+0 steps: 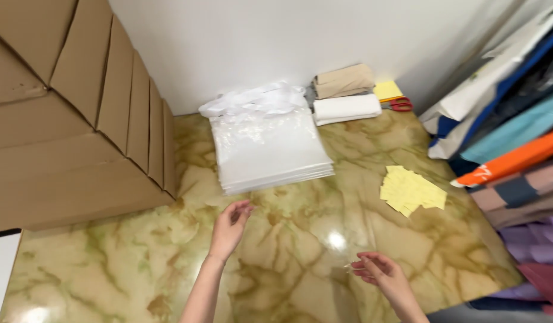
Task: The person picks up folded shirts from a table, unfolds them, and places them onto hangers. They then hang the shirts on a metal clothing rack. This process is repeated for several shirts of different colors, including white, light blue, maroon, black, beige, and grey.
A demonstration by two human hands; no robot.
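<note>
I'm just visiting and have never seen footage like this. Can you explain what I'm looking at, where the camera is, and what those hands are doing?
There is no machine here. A person wears a camera on the head, so the one picture looks down at their own two bare hands. The left hand reaches toward a stack of clear plastic bags on a marbled floor. The right hand hovers open; whether it holds something thin and clear I cannot tell. Nearby lie yellow paper slips, folded cloths, red-handled scissors, cardboard boxes and coloured fabrics.
</note>
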